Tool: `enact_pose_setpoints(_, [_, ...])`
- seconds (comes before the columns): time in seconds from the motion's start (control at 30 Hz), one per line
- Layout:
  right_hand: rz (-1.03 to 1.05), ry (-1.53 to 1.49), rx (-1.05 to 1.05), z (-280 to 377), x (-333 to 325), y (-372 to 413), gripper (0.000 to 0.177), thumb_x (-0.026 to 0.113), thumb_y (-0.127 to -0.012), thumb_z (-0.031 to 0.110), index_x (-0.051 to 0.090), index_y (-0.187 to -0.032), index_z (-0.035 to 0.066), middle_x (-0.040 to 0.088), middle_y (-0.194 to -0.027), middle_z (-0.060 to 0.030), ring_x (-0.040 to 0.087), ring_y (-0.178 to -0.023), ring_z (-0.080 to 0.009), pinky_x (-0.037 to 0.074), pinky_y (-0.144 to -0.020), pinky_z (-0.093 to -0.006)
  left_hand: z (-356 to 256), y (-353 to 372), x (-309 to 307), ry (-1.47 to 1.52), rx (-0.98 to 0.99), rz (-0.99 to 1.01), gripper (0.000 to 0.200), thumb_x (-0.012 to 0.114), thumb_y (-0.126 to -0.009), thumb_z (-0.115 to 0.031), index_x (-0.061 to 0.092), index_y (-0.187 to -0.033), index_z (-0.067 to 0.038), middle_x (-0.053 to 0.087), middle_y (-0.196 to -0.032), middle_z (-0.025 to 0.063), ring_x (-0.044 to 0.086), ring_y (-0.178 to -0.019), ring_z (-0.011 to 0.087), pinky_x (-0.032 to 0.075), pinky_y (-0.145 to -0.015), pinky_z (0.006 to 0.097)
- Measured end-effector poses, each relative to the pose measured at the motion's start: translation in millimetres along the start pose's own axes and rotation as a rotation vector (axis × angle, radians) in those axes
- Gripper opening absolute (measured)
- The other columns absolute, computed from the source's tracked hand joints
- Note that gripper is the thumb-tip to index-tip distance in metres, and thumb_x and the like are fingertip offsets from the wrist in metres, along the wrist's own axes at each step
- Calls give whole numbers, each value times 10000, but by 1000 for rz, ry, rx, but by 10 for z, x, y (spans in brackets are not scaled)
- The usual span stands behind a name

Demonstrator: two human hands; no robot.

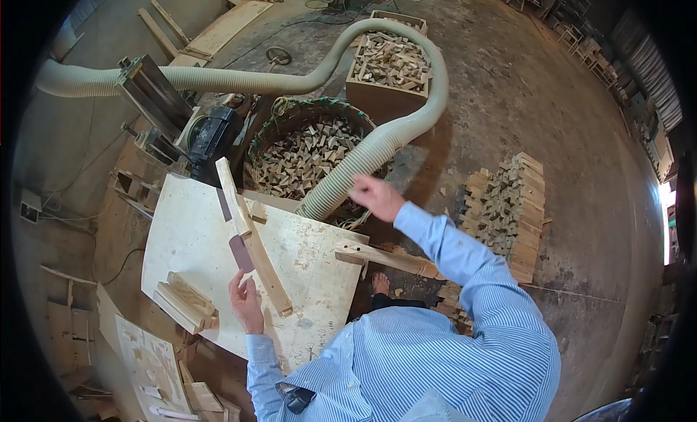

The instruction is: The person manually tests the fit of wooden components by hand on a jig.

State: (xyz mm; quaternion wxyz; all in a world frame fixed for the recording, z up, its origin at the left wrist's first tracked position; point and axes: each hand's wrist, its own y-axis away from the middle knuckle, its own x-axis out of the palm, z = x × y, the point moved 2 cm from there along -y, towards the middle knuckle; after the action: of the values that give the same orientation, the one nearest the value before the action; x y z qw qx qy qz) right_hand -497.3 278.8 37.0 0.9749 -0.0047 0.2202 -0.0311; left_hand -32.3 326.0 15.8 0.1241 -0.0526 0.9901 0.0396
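My left hand (247, 301) is at the near left part of the pale plywood worktop (191, 226), fingers apart and holding nothing. Close by lies a long wooden fence strip (254, 240), with a small wood block (255, 210) beside it and purplish-brown pieces (241, 253) along its left edge. To the left of that hand sits a small stack of wood pieces (185, 302). My right hand (376, 197) is raised in front of the ribbed hose (377, 142). Its fingers look bent but are blurred, and I see no object in them.
A woven basket (254, 150) and a wooden box (385, 95) hold many wood offcuts. Beside the worktop sits a black motor (214, 134). A wooden bar (392, 259) juts right from the worktop, and stacked wood blocks (526, 211) stand on the floor.
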Motion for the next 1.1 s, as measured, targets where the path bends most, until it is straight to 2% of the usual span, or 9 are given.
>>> enact_pose_setpoints(0.1, [64,-75,102,-71,380,479,654,715,-1015,396,559,-1483,-34,727,-1275,-273,759,-1121,-311,592,-972,-385,18,-2,-136,1,-30,-83,365,684,-1066,-138,634,-1412,-35,618,-1356,63,645,-1151,177,562,-916,311])
enact_pose_setpoints(0.27, [85,251,-168,-191,662,991,573,728,-979,318,594,-1433,-6,671,-1350,-232,650,-1258,-399,517,-1086,-439,-51,-103,-510,-210,255,-354,337,723,-1021,-94,691,-1352,-41,640,-1361,87,637,-1217,221,557,-973,354])
enact_pose_setpoints(0.33, [101,269,-253,-42,642,1040,545,721,-982,312,600,-1417,7,658,-1360,-226,631,-1271,-403,502,-1094,-447,13,-166,-748,-483,401,-502,355,797,-948,-99,731,-1293,-46,685,-1332,152,667,-1215,295,550,-1032,412])
enact_pose_setpoints(0.37, [176,207,-127,250,601,1015,557,721,-985,340,592,-1401,-6,645,-1348,-246,613,-1252,-436,481,-1116,-478,-204,-106,-798,-761,437,-572,380,815,-938,-166,732,-1293,-59,683,-1348,172,671,-1225,342,542,-1058,433])
enact_pose_setpoints(0.47, [95,337,-224,-100,652,1132,641,698,-1007,304,488,-1523,-12,565,-1474,-268,559,-1350,-458,470,-1137,-480,-260,-159,-1086,-933,310,-692,454,767,-967,-282,689,-1349,-49,625,-1449,213,542,-1417,386,452,-1182,475])
enact_pose_setpoints(0.57, [178,495,-115,-230,713,1168,754,665,-1033,348,351,-1627,6,456,-1579,-272,530,-1384,-489,486,-1126,-496,-157,-300,-1412,-1116,237,-751,502,724,-992,-319,652,-1393,-25,563,-1522,231,441,-1505,408,375,-1243,488])
enact_pose_setpoints(0.73, [204,537,-59,-184,705,1127,766,636,-1042,431,355,-1631,31,461,-1573,-267,559,-1360,-474,516,-1090,-515,187,-547,-1563,-1281,-65,-686,675,639,-1021,-424,524,-1516,19,451,-1633,252,340,-1575,412,231,-1305,554])
enact_pose_setpoints(0.93, [187,569,-45,-154,698,1106,763,633,-1036,470,384,-1615,41,492,-1555,-247,574,-1351,-461,527,-1073,-521,203,-575,-1541,-1357,-165,-579,672,601,-1026,-336,439,-1577,15,417,-1661,255,329,-1586,405,219,-1308,560])
enact_pose_setpoints(1.1, [182,591,-37,-126,697,1099,757,650,-1026,462,398,-1604,43,508,-1544,-239,578,-1347,-456,532,-1065,-519,282,-585,-1484,-1316,-91,-575,637,580,-1022,-242,427,-1590,1,395,-1672,257,337,-1581,405,217,-1310,558])
